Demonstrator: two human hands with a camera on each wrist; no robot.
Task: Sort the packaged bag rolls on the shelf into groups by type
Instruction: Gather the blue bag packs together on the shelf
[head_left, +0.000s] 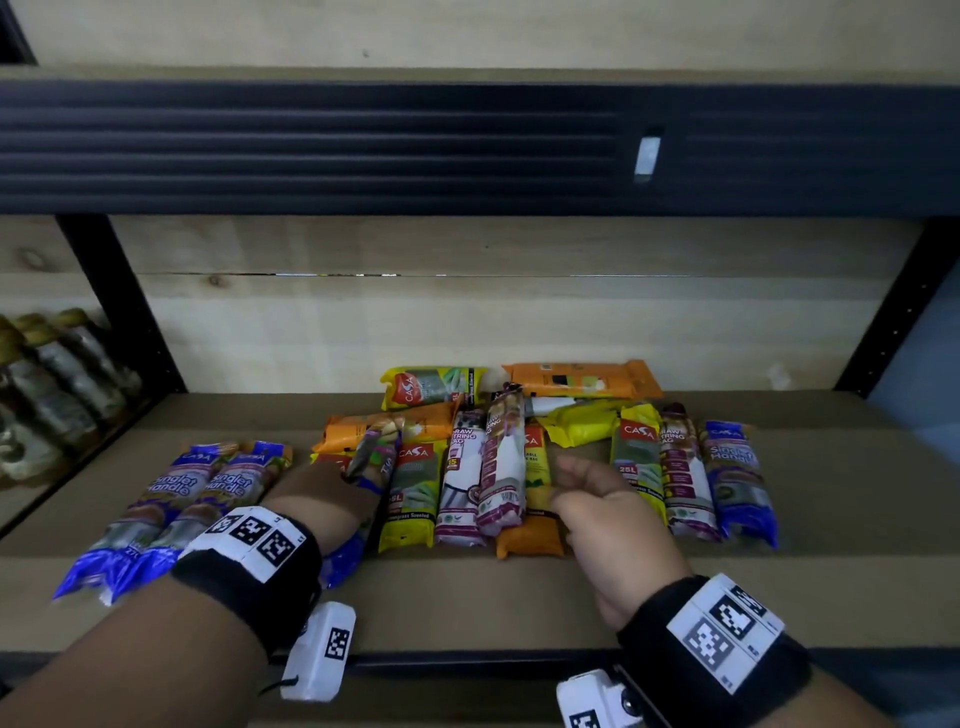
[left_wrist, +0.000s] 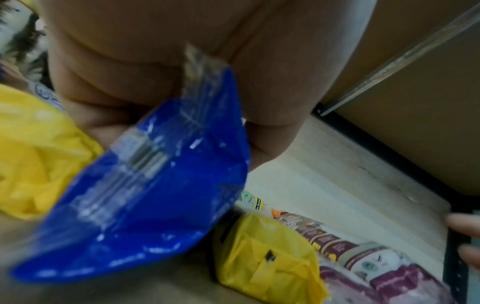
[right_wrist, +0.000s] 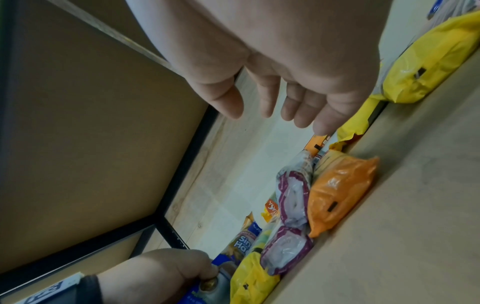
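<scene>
Two blue packs are already lying side by side at about eight o'clock on the shelf, apart from the mixed pile at the centre, which suggests the blue group is being gathered there. The left hand is gripping a third blue pack, fingers curled round its middle while the sealed end is hanging out below the palm; judging by its position between pile and pair, it is probably being carried toward them. A fourth blue pack is sitting at three o'clock, at the far right end of the row, beside a maroon drawstring roll.

The right hand is hovering over the middle of the pile with fingers loosely spread and slightly bent, holding nothing, palm turned down above an orange pack and a yellow pack. It is likely choosing the next item.
</scene>
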